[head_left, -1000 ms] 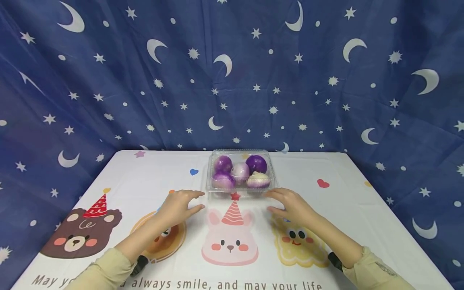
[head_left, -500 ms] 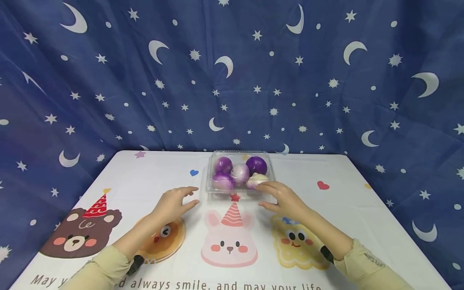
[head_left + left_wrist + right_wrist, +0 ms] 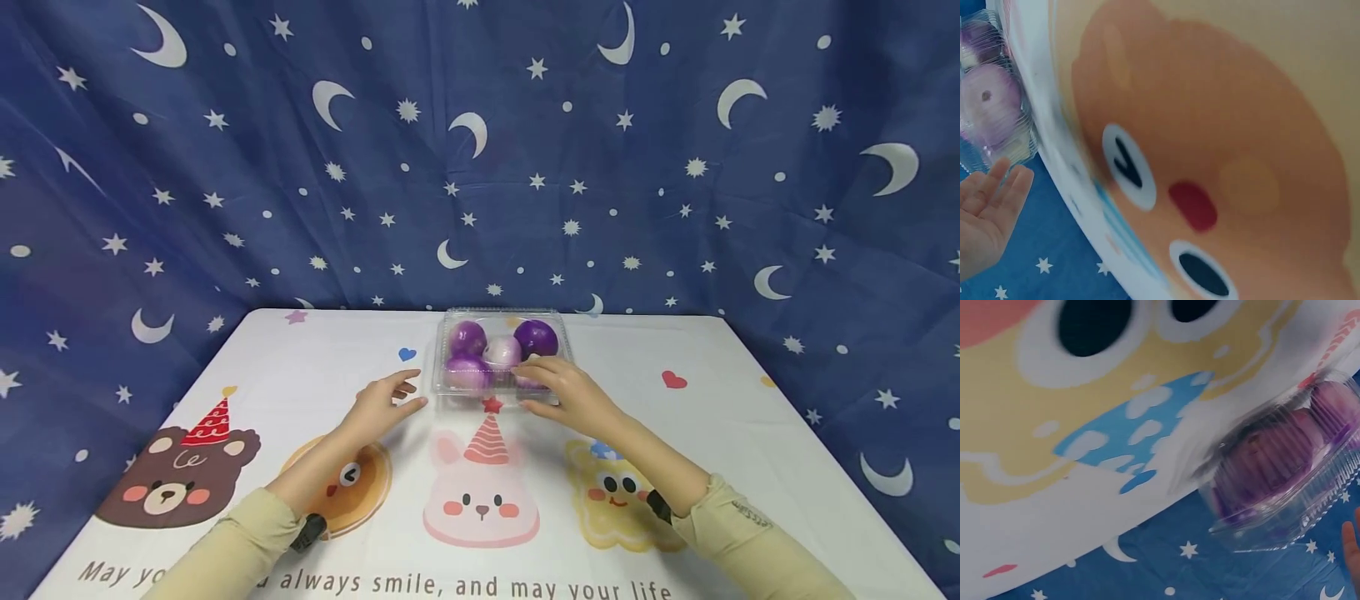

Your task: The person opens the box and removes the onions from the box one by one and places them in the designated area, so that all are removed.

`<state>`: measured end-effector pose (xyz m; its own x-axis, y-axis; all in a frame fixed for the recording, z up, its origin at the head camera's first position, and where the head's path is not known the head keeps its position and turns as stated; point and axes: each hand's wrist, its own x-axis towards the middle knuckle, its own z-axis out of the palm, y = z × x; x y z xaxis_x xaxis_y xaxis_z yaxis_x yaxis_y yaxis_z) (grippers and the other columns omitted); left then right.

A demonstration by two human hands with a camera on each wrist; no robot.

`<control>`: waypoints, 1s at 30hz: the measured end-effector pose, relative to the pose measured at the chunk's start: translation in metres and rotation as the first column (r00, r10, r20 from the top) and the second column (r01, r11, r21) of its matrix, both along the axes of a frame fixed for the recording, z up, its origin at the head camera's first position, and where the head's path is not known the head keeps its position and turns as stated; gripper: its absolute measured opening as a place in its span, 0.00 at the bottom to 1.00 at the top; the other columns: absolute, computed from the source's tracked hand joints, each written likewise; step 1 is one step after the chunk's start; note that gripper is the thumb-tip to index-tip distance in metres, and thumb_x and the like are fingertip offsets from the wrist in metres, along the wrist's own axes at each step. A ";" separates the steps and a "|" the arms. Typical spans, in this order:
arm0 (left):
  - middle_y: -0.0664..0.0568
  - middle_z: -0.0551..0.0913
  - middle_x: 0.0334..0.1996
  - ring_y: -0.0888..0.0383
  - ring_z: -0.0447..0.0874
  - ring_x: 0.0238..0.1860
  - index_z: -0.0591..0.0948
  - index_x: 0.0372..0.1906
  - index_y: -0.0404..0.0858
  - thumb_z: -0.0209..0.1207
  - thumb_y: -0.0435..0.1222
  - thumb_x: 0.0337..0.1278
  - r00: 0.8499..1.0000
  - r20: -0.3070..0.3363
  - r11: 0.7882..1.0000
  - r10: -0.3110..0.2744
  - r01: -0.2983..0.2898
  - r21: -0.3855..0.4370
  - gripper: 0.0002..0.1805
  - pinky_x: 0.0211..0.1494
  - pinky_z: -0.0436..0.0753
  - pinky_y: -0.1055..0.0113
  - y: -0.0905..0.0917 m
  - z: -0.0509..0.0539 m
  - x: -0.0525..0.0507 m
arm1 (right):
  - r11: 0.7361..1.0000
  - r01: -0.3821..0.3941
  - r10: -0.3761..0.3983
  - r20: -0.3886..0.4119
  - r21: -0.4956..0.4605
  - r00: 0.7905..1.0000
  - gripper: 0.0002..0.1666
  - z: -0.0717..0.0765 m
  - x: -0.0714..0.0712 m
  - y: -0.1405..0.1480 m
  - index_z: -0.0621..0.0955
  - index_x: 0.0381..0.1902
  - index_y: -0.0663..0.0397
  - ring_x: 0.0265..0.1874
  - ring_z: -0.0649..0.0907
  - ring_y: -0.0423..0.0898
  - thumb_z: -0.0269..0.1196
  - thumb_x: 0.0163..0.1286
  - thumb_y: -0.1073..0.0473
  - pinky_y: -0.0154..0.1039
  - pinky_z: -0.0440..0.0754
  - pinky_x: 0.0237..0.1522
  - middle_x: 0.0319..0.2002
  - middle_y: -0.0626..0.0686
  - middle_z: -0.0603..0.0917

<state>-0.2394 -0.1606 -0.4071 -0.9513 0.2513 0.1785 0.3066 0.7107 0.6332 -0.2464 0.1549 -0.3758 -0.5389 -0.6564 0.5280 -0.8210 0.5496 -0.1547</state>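
A clear lidded plastic box (image 3: 501,393) with several purple and whitish onions (image 3: 467,371) inside stands at the table's back middle. Beside its front left corner is the left hand (image 3: 382,404), fingers relaxed and holding nothing; in the left wrist view that hand (image 3: 988,215) lies near the box (image 3: 1027,119). The right hand (image 3: 573,396) reaches over the box's front right part in the head view, fingers loosely bent, covering one onion; whether it touches the lid I cannot tell. Only fingertips of the right hand (image 3: 1352,550) show at the right wrist view's edge, apart from the box (image 3: 1254,531).
A white tablecloth (image 3: 360,342) printed with a bear, a rabbit and other cartoon figures covers the table. Behind it hangs a blue curtain (image 3: 525,250) with moons and stars. Black straps (image 3: 309,532) show at both wrists.
The right hand has moved left and slightly away from the body, over the box's front right part. The left hand drew back a little, then came forward toward the box. The box stays put.
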 end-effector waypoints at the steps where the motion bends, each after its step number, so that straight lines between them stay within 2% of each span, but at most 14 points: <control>1: 0.38 0.83 0.45 0.43 0.83 0.45 0.70 0.62 0.30 0.60 0.41 0.59 1.000 0.030 0.999 -0.004 0.003 0.036 0.29 0.51 0.85 0.51 0.002 -0.002 -0.002 | 1.000 0.003 -0.003 -0.002 -0.001 1.000 0.26 0.001 -0.001 -0.001 0.80 0.51 0.57 0.53 0.79 0.54 0.71 0.53 0.57 0.51 0.80 0.58 0.49 0.55 0.82; 3: 0.36 0.83 0.45 0.43 0.84 0.45 0.70 0.62 0.29 0.58 0.40 0.61 0.996 0.089 0.994 -0.010 0.000 0.108 0.28 0.47 0.86 0.54 0.005 -0.005 -0.006 | 1.000 -0.004 0.004 -0.004 0.002 1.000 0.26 0.002 -0.002 -0.004 0.80 0.51 0.56 0.51 0.80 0.53 0.71 0.54 0.56 0.50 0.81 0.57 0.49 0.55 0.82; 5: 0.34 0.82 0.45 0.42 0.84 0.44 0.68 0.62 0.27 0.56 0.38 0.63 0.988 0.153 0.980 -0.010 -0.021 0.200 0.27 0.43 0.88 0.57 0.008 -0.008 -0.008 | 1.000 -0.017 0.017 -0.008 0.006 1.000 0.26 0.003 -0.004 -0.009 0.80 0.51 0.56 0.51 0.80 0.51 0.71 0.54 0.56 0.48 0.82 0.56 0.49 0.54 0.82; 8: 0.31 0.80 0.47 0.42 0.84 0.43 0.65 0.64 0.25 0.50 0.34 0.66 0.964 0.265 0.932 -0.017 -0.081 0.354 0.25 0.42 0.89 0.58 0.012 -0.010 -0.009 | 0.999 -0.034 0.034 -0.018 0.011 0.999 0.26 0.003 -0.007 -0.018 0.80 0.51 0.56 0.51 0.80 0.51 0.71 0.54 0.56 0.48 0.81 0.57 0.49 0.54 0.82; 11: 0.30 0.79 0.49 0.48 0.84 0.42 0.62 0.66 0.25 0.45 0.32 0.68 0.920 0.388 0.854 -0.051 -0.161 0.495 0.25 0.47 0.88 0.58 0.018 -0.010 -0.010 | 0.999 -0.027 0.027 -0.022 0.020 0.999 0.26 0.003 -0.010 -0.028 0.81 0.51 0.54 0.51 0.80 0.50 0.71 0.53 0.57 0.48 0.81 0.57 0.48 0.53 0.83; 13: 0.32 0.80 0.49 0.54 0.85 0.40 0.61 0.67 0.26 0.45 0.32 0.68 0.886 0.458 0.798 -0.069 -0.226 0.558 0.25 0.47 0.88 0.60 0.022 -0.010 -0.010 | 0.999 -0.016 0.017 -0.020 0.042 1.000 0.25 0.003 -0.013 -0.035 0.80 0.51 0.54 0.52 0.80 0.50 0.71 0.55 0.55 0.49 0.80 0.58 0.49 0.53 0.82; 15: 0.34 0.81 0.48 0.59 0.85 0.37 0.61 0.67 0.28 0.47 0.31 0.67 0.858 0.506 0.747 -0.086 -0.280 0.603 0.26 0.47 0.88 0.62 0.026 -0.009 -0.011 | 0.998 -0.003 0.004 -0.009 0.063 1.000 0.25 0.004 -0.015 -0.042 0.80 0.52 0.53 0.53 0.80 0.50 0.70 0.56 0.53 0.49 0.79 0.60 0.50 0.53 0.82; 17: 0.37 0.83 0.44 0.61 0.85 0.35 0.62 0.67 0.28 0.48 0.30 0.65 0.842 0.530 0.695 -0.099 -0.323 0.642 0.26 0.47 0.88 0.63 0.028 -0.009 -0.011 | 0.997 0.001 -0.002 0.014 0.077 1.000 0.25 0.004 -0.016 -0.048 0.80 0.53 0.54 0.54 0.79 0.50 0.69 0.58 0.53 0.49 0.77 0.62 0.51 0.54 0.81; 20: 0.43 0.84 0.37 0.62 0.84 0.34 0.62 0.67 0.28 0.49 0.28 0.64 0.830 0.546 0.630 -0.116 -0.363 0.687 0.27 0.47 0.88 0.65 0.029 -0.010 -0.013 | 0.997 0.010 -0.013 0.037 0.080 0.999 0.25 0.003 -0.018 -0.055 0.79 0.54 0.54 0.55 0.78 0.51 0.68 0.58 0.54 0.50 0.77 0.62 0.52 0.54 0.81; 23: 0.49 0.83 0.34 0.63 0.83 0.33 0.62 0.67 0.28 0.49 0.27 0.64 0.824 0.552 0.603 -0.128 -0.377 0.703 0.26 0.48 0.87 0.65 0.029 -0.010 -0.014 | 0.997 0.017 -0.022 0.055 0.077 0.998 0.25 0.003 -0.022 -0.059 0.79 0.54 0.54 0.55 0.78 0.52 0.68 0.58 0.55 0.50 0.77 0.62 0.52 0.55 0.81; 27: 0.51 0.82 0.33 0.63 0.83 0.33 0.62 0.67 0.27 0.48 0.27 0.64 0.816 0.560 0.589 -0.145 -0.383 0.711 0.26 0.48 0.87 0.67 0.030 -0.010 -0.015 | 0.997 0.024 -0.030 0.079 0.077 0.996 0.26 0.002 -0.026 -0.063 0.79 0.55 0.54 0.56 0.78 0.53 0.68 0.59 0.55 0.50 0.77 0.63 0.53 0.55 0.80; 30: 0.51 0.82 0.33 0.63 0.84 0.33 0.61 0.67 0.27 0.49 0.27 0.64 0.804 0.573 0.570 -0.160 -0.398 0.718 0.27 0.48 0.87 0.68 0.029 -0.010 -0.014 | 0.996 0.017 -0.024 0.094 0.084 0.995 0.26 0.000 -0.027 -0.068 0.78 0.56 0.54 0.56 0.78 0.52 0.68 0.59 0.54 0.48 0.77 0.63 0.54 0.55 0.80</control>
